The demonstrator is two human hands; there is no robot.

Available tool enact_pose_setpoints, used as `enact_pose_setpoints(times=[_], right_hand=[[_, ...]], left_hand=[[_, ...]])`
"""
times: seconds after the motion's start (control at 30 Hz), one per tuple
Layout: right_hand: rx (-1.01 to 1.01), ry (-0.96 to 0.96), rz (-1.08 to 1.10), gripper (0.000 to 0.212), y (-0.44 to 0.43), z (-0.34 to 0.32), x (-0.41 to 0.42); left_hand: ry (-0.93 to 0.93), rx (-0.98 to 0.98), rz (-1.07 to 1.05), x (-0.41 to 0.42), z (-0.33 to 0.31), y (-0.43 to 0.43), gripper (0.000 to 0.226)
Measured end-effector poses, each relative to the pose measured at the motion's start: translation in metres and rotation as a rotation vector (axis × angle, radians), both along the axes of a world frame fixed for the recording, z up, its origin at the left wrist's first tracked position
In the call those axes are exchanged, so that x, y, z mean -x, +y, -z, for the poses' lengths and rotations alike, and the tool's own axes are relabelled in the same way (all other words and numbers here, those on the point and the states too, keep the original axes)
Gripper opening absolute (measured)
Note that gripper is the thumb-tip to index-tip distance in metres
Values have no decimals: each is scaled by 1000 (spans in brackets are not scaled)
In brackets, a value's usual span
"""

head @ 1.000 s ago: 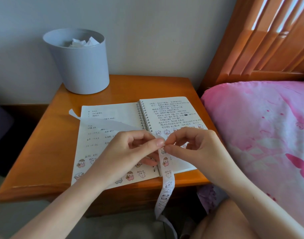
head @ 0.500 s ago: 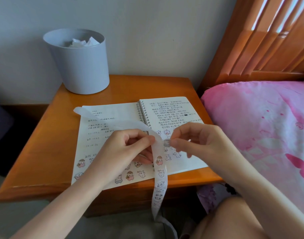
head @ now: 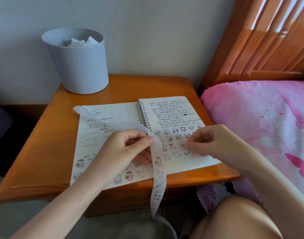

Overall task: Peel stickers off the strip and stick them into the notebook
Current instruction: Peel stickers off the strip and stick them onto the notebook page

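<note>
Right now the left hand [head: 123,149] grips the long white paper sticker strip [head: 159,171] between thumb and curled fingers [head: 147,139], above the open spiral-bound notebook [head: 196,162] on the orange wooden counter [head: 130,87]. The strip's printed tail hangs off the front edge. The right hand [head: 215,144] pinches one small bear sticker [head: 187,152] low over the right page, beside rows already stuck. That spot looks crowded, so the sticker could overlap a neighbour, land crooked, or fold onto itself. The dangling tail might also snag on the knee and jerk the strip.
</note>
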State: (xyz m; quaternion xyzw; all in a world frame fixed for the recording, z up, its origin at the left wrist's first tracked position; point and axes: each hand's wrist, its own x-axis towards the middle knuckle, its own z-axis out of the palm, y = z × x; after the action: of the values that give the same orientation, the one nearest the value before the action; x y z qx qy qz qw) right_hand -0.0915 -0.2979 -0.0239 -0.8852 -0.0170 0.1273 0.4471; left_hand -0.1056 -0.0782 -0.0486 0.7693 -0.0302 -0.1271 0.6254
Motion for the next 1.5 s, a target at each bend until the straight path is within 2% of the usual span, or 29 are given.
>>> enact_pose_setpoints(times=[0.5, 0.67, 0.77, 0.97, 1.07, 1.23, 1.4, 1.5], right_hand=[[79, -84, -25, 5, 2, 5, 1], [173, -148, -26, 11, 2, 8, 1], [187, -140, -17, 26, -3, 12, -2], [112, -202, 44, 14, -3, 14, -4], [-8, -204, 21, 5, 7, 9, -1], [-265, -86, -104, 15, 27, 4, 13], [-322, -69, -121, 12, 33, 7, 18], [-297, -102, -109, 8, 33, 5, 18]], left_hand=[[3, -8, -3, 0, 1, 0, 15], [0, -8, -1, 0, 1, 0, 16], [5, 0, 2, 0, 1, 1, 16], [-1, 7, 8, 0, 1, 1, 16], [-6, 23, -6, 0, -1, 0, 16], [-47, 45, -30, 1, -3, 0, 15], [-82, 88, -69, 2, -4, -1, 15], [-76, 121, -54, 2, -5, 0, 22]])
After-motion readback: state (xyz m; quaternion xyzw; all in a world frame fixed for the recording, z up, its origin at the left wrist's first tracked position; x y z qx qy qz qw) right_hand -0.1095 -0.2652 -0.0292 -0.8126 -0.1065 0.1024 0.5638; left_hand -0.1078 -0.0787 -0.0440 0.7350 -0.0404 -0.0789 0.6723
